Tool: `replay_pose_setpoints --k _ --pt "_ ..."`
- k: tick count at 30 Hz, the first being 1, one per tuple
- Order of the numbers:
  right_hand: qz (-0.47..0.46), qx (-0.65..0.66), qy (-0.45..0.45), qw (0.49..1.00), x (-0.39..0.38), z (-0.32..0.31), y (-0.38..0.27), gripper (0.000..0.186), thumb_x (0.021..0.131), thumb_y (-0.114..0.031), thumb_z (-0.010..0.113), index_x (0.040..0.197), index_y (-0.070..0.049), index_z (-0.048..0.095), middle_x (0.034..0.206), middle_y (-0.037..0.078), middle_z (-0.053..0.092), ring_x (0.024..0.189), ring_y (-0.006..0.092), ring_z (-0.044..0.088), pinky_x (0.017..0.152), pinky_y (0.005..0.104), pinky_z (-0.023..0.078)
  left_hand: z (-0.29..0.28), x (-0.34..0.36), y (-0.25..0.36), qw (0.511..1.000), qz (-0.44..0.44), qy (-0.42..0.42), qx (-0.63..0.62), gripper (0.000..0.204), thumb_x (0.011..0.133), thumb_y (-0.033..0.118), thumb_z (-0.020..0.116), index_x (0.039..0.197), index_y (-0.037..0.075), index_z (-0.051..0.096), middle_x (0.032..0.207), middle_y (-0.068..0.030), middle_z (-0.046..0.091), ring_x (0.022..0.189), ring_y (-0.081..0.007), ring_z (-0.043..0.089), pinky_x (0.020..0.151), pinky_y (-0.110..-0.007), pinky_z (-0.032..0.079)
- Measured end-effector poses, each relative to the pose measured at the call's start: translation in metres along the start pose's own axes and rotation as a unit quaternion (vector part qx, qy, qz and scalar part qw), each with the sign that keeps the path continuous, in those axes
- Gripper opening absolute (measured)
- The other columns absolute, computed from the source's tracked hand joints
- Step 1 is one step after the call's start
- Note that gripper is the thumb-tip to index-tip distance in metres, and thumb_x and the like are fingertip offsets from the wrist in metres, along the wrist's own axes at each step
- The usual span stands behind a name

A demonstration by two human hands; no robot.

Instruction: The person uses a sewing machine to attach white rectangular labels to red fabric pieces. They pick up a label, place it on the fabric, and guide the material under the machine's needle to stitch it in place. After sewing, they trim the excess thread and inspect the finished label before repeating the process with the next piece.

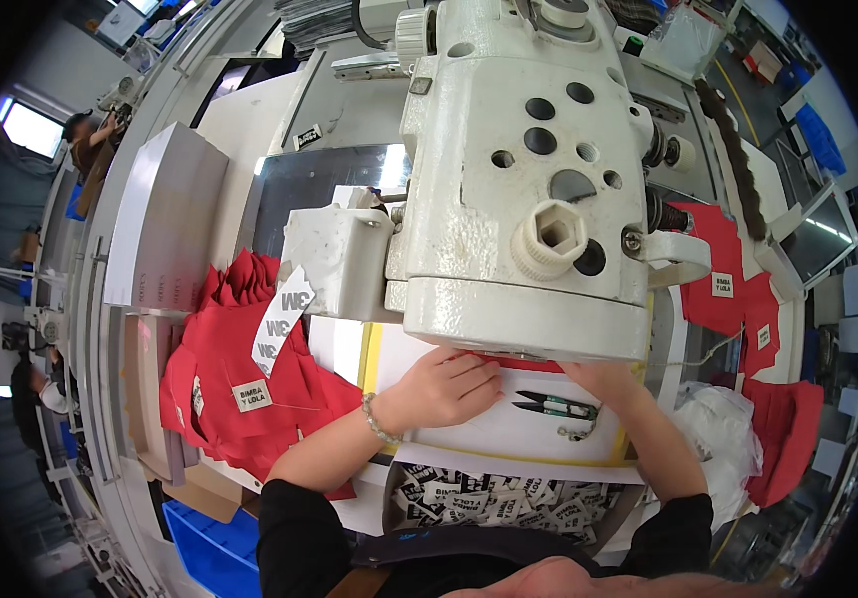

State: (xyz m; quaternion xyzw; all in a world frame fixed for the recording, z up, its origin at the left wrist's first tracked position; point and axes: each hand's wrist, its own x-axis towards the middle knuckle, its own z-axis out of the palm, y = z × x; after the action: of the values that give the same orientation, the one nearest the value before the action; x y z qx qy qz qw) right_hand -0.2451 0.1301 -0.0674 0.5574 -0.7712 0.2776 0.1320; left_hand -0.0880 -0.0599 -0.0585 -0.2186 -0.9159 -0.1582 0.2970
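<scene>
From where I stand, the left hand [449, 387] lies against a strip of red cloth [523, 365] showing just under the front of the white sewing machine [528, 214]. Its fingers are curled close together; the right hand's [606, 381] tips are hidden beneath the machine — whether either hand pinches the cloth, I can't tell. Dark snips [558, 405] lie on the desk [509, 437] — nearer the right hand — and red pieces [239, 354] heap up leftward.
</scene>
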Motion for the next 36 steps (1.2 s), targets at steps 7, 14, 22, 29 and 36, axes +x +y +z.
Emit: replay_pose_setpoints --k 7,14,22,29,36 --pt "0.002 0.035 -0.082 0.996 0.036 -0.011 -0.01 0.033 0.074 -0.009 0.063 0.106 -0.009 0.065 0.114 0.006 0.06 0.117 0.0243 0.049 0.099 0.0482 0.028 0.003 -0.002 0.0 1.0 0.02 0.014 -0.011 0.012 0.074 0.013 0.071 0.078 0.005 0.063 0.08 -0.0029 0.063 0.07 -0.0135 0.057 0.063 -0.027 0.046" --pt "0.001 0.032 -0.088 0.996 0.032 -0.01 -0.014 0.035 0.073 -0.005 0.06 0.108 -0.009 0.064 0.113 0.007 0.06 0.112 0.0242 0.05 0.094 0.0459 0.033 -0.002 -0.001 0.001 1.0 0.027 -0.006 -0.005 0.012 0.072 0.013 0.074 0.079 0.009 0.065 0.087 -0.0017 0.067 0.073 -0.0122 0.062 0.064 -0.026 0.046" --pt "-0.112 -0.09 -0.074 0.987 0.007 -0.025 -0.026 0.017 0.07 -0.012 0.062 0.087 -0.014 0.065 0.095 -0.002 0.06 0.095 0.0127 0.053 0.073 0.0333 0.034 -0.011 0.005 0.0 0.966 -0.195 -0.017 -0.167 0.029 0.077 0.018 0.073 0.1 0.003 0.063 0.077 -0.0042 0.062 0.065 -0.016 0.056 0.062 -0.028 0.046" --pt "-0.211 -0.154 -0.053 0.964 0.012 -0.077 -0.059 0.023 0.068 -0.011 0.063 0.092 -0.011 0.061 0.101 0.0 0.06 0.087 0.0111 0.056 0.067 0.0266 0.032 -0.032 0.027 0.018 0.715 -0.399 -0.105 -0.565 0.044 0.085 0.005 0.068 0.125 0.001 0.052 0.081 0.0 0.064 0.075 -0.0062 0.059 0.073 -0.022 0.045" --pt "0.33 0.6 -0.021 0.729 -0.001 -0.094 -0.094 0.063 0.081 0.001 0.063 0.136 -0.004 0.034 0.113 0.01 0.058 0.097 0.0157 0.058 0.084 0.0299 0.041 -0.056 0.047 0.043 0.676 -0.407 -0.01 -0.615 0.041 0.085 0.0 0.064 0.124 0.002 0.05 0.085 -0.0031 0.066 0.076 -0.0061 0.063 0.068 -0.02 0.047"
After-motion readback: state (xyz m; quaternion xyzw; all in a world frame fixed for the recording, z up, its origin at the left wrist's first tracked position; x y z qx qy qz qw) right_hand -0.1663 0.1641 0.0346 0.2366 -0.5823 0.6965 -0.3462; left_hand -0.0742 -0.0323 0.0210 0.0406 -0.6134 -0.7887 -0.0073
